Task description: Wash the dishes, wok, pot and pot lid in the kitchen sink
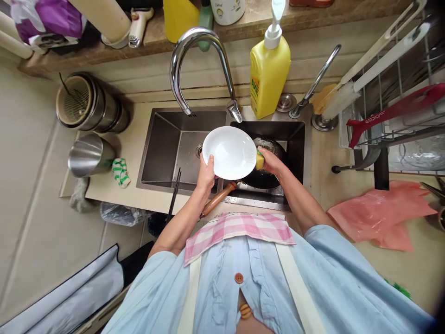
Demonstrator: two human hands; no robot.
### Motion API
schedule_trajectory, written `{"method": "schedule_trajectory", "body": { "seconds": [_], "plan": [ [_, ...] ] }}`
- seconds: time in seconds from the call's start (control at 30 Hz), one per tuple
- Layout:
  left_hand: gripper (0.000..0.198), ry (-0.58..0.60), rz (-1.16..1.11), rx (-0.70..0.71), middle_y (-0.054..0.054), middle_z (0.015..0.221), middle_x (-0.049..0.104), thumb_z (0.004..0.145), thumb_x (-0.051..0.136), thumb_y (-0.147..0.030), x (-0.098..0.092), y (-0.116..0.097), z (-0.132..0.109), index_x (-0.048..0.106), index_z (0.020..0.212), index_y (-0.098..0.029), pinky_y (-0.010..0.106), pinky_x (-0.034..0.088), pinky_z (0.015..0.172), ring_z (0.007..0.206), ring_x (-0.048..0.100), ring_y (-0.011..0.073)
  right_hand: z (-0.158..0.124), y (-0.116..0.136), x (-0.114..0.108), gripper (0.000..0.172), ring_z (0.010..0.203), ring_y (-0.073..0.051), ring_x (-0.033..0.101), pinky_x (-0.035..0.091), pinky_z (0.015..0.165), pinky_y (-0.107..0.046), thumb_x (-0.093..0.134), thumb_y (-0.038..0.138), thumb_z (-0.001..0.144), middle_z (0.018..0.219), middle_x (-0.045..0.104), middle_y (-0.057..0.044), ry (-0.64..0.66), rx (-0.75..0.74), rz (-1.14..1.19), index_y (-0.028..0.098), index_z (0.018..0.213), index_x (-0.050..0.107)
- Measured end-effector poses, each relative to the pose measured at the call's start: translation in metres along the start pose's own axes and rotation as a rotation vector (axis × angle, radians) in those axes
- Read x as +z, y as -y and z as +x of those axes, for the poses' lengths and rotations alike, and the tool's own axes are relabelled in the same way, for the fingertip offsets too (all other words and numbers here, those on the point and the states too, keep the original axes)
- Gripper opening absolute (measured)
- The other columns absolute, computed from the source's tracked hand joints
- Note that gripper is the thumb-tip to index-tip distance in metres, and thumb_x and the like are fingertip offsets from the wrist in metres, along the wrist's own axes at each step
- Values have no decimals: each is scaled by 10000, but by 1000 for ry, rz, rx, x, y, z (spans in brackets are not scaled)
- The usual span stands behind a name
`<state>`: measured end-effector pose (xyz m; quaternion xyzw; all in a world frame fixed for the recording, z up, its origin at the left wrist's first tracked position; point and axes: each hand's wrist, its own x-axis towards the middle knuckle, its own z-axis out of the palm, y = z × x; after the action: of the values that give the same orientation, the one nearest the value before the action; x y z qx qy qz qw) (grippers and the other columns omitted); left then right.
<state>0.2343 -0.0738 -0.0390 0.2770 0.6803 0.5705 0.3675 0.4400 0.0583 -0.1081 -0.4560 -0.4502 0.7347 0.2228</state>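
A white plate [230,153] is held above the double sink, over the divider between the basins. My left hand [206,173] grips its left rim, thumb on top and the other fingers hidden beneath. At the plate's right edge, my right hand [270,160] is closed on a yellow and green sponge [260,160], which is at or against the rim. Below, in the right basin, lies a dark frying pan [267,180] with suds in it. Its brown wooden handle [219,198] sticks out over the front edge of the sink.
A chrome faucet [200,35] arches over the left basin [163,153]. Behind the right basin stands a yellow soap bottle [270,69]. Stacked pots [92,102] and a steel cup [88,155] are at left. A dish rack [396,111] and pink plastic bag [382,213] are at right.
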Motion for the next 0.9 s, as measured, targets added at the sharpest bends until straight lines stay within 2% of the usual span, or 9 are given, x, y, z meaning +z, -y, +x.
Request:
{"method": "schedule_trajectory", "body": {
  "seconds": [0.13, 0.2, 0.27, 0.37, 0.43, 0.53, 0.67, 0.77, 0.9],
  "plan": [
    [820, 132, 135, 57, 198, 1443, 539, 881, 540, -722, 2, -13, -15, 339, 1495, -216, 523, 479, 1079, 1315, 552, 330, -9, -2, 12, 308, 692, -191, 643, 557, 667, -315, 639, 216, 753, 810, 722, -49, 96, 136, 328, 157, 1055, 632],
    [966, 242, 341, 216, 220, 1507, 469, 783, 615, -784, -9, -26, -18, 344, 1506, -202, 592, 366, 1154, 1419, 441, 375, -11, -2, 13, 350, 683, -192, 658, 562, 663, -298, 630, 132, 682, 765, 726, -42, 81, 181, 379, 140, 1031, 636],
    [997, 349, 579, 427, 208, 1532, 450, 639, 766, -767, -22, -42, -17, 484, 1422, -219, 653, 208, 1206, 1497, 307, 421, -13, -3, 10, 332, 666, -190, 664, 565, 649, -287, 626, 100, 668, 730, 722, -43, 104, 237, 379, 127, 999, 645],
    [403, 577, 778, 638, 106, 1366, 637, 732, 816, -540, -33, -64, -11, 702, 1028, -291, 680, 88, 1221, 1461, 402, 391, -14, -4, 9, 266, 646, -182, 663, 569, 633, -276, 653, 85, 690, 725, 726, -54, 188, 293, 335, 113, 954, 658],
    [100, 791, 808, 684, 51, 1166, 740, 846, 718, -367, -33, -71, -6, 688, 788, -292, 643, 209, 1218, 1311, 587, 327, -13, -5, 12, 199, 650, -178, 664, 568, 631, -268, 695, 117, 730, 744, 730, -67, 241, 297, 299, 109, 926, 665],
    [182, 983, 823, 671, 38, 983, 780, 857, 650, -272, -30, -77, -2, 659, 675, -284, 482, 513, 1046, 1074, 719, 266, -7, -9, 19, 240, 715, -192, 680, 582, 693, -292, 663, 354, 890, 787, 735, -89, 271, 261, 258, 125, 958, 673],
    [152, 863, 767, 550, 39, 946, 792, 842, 671, -339, -34, -82, -9, 732, 709, -298, 338, 598, 837, 974, 742, 251, 6, -29, 24, 445, 851, -228, 693, 575, 813, -366, 465, 525, 998, 910, 740, -118, 49, 186, -211, 144, 1063, 685],
    [160, 636, 602, 368, 39, 771, 759, 738, 802, -377, -38, -82, -20, 751, 658, -247, 341, 597, 776, 802, 735, 258, 13, -53, 28, 335, 1095, -317, 646, 493, 984, -478, 584, 369, 950, 1181, 669, -235, -200, 180, -631, 103, 1128, 679],
    [281, 273, 265, 58, 44, 719, 739, 580, 914, -374, -37, -70, -33, 774, 704, -164, 345, 599, 703, 711, 707, 244, 16, -77, 32, 339, 1297, -391, 511, 382, 1051, -581, 427, 178, 991, 1386, 490, -344, -308, 195, -800, 60, 1251, 609]
  ]
}}
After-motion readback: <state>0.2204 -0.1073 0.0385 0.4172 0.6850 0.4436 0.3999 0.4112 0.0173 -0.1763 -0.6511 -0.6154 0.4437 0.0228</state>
